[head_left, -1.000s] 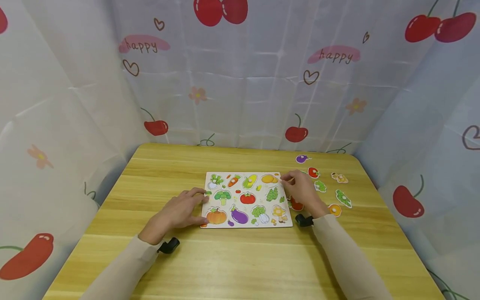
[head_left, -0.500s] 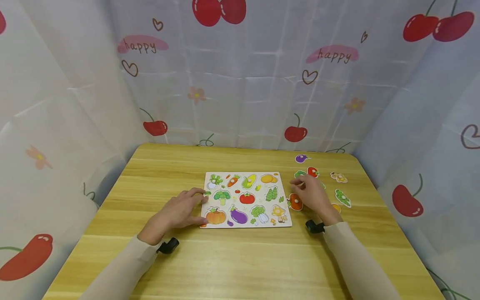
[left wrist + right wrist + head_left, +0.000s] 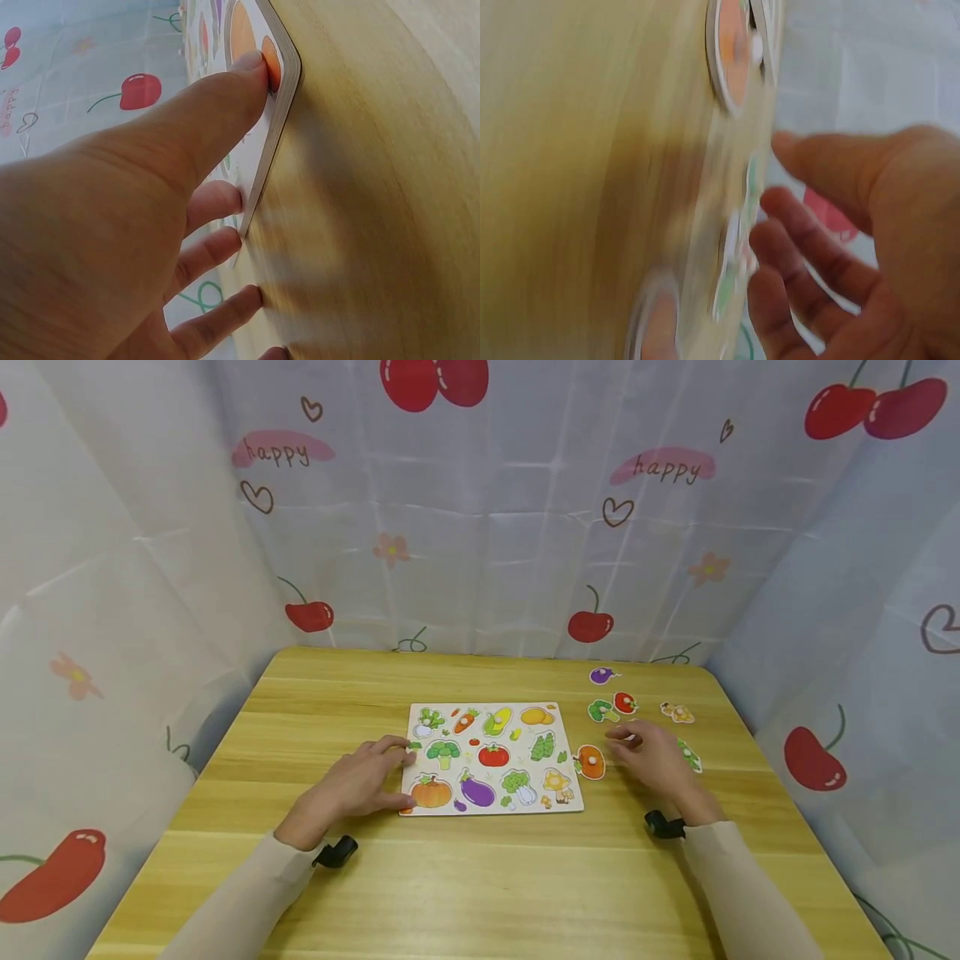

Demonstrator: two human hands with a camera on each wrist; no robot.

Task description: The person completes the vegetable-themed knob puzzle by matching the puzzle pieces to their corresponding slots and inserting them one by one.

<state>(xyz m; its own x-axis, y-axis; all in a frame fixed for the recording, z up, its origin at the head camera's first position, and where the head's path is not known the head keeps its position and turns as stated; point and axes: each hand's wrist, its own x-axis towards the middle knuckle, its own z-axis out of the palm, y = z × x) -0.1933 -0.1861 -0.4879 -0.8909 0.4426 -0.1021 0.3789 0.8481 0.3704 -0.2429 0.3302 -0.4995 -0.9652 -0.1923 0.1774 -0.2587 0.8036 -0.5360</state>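
A flat wooden puzzle board [image 3: 480,825] printed with vegetables lies mid-table; knobs show on its carrot [image 3: 466,721] and corn [image 3: 498,722]. My left hand [image 3: 352,781] rests at its left side, thumb [image 3: 251,64] on the near corner and fingers along the edge. Right of the board, my right hand [image 3: 656,762] hovers over the table, thumb and fingers apart with nothing between them. Beside its fingertips lies a knobbed pumpkin piece [image 3: 591,762]. A green leafy piece [image 3: 690,756] shows partly from behind the hand. An orange piece [image 3: 660,322] appears low in the right wrist view.
Beyond my right hand lie an eggplant piece [image 3: 602,676], a broccoli piece [image 3: 602,710], a tomato piece [image 3: 625,702] and a mushroom piece [image 3: 678,713]. A cherry-printed curtain [image 3: 480,568] encloses the table's back and sides.
My right hand has moved from the board's far right corner rightward and nearer, uncovering the broccoli and pumpkin pieces and covering other pieces. The left hand stays put on the board.
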